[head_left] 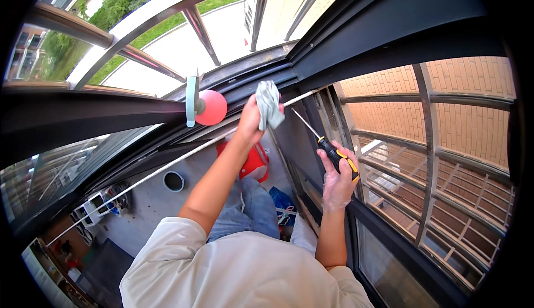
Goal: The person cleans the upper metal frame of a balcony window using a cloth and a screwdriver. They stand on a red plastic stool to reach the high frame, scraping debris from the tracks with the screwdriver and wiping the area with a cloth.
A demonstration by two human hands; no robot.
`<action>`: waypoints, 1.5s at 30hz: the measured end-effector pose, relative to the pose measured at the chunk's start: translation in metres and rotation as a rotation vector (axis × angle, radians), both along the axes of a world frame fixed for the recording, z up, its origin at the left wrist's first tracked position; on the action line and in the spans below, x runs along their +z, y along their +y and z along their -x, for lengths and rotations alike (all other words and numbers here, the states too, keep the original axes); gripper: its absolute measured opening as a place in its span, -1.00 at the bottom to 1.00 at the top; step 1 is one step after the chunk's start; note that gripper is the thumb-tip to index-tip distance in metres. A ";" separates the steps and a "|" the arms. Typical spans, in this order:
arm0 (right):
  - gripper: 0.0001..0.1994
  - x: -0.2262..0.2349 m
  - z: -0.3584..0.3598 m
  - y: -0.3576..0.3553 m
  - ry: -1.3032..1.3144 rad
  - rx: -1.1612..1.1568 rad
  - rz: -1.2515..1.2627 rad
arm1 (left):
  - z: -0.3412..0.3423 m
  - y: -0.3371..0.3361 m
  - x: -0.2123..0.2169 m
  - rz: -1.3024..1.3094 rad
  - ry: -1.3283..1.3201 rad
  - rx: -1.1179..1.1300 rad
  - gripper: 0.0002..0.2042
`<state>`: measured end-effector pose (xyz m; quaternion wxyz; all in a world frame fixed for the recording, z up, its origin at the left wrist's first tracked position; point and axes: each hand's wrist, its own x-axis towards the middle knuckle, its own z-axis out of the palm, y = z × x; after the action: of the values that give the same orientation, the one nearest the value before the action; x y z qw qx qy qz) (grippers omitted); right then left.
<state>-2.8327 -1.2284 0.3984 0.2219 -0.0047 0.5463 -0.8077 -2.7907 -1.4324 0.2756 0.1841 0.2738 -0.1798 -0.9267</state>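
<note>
A crumpled pale grey-green cloth (268, 105) is gripped in my left hand (251, 120), raised beside the dark window track (267, 80). My right hand (338, 181), in a thin clear plastic glove, is closed round the black and yellow handle of a screwdriver (337, 158). The screwdriver's shaft slants up and left, its tip close to the side frame (325, 116) at the window corner. Left of the cloth, a round pink piece with a pale teal bar (210, 107) sits at the end of a dark sash (111, 107).
A white rope (183, 155) crosses between me and the window. Metal bars (425, 141) stand outside, before a tan brick wall. Below are a red plastic object (255, 162), a dark bucket (173, 181), a blue bag (283, 201) and cluttered items at lower left.
</note>
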 end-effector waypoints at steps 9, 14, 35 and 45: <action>-0.79 -0.003 -0.006 -0.024 0.088 0.156 -0.042 | -0.090 0.017 -0.002 -0.111 -0.241 -0.035 -0.72; -0.78 -0.002 -0.011 -0.033 0.145 0.201 -0.046 | -0.096 0.009 0.022 -0.069 -0.124 -0.161 -0.70; -0.81 0.021 -0.026 0.015 0.060 0.056 -0.176 | -0.009 -0.009 0.032 0.612 -0.419 -0.022 -0.73; -0.79 0.009 -0.035 0.016 0.237 0.021 -0.234 | 0.049 -0.032 0.003 1.405 -0.537 0.056 -0.69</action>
<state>-2.7974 -1.2128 0.4070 0.1630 -0.0799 0.6589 -0.7300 -2.8395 -1.4649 0.2784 0.2889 0.3130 -0.7604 -0.4902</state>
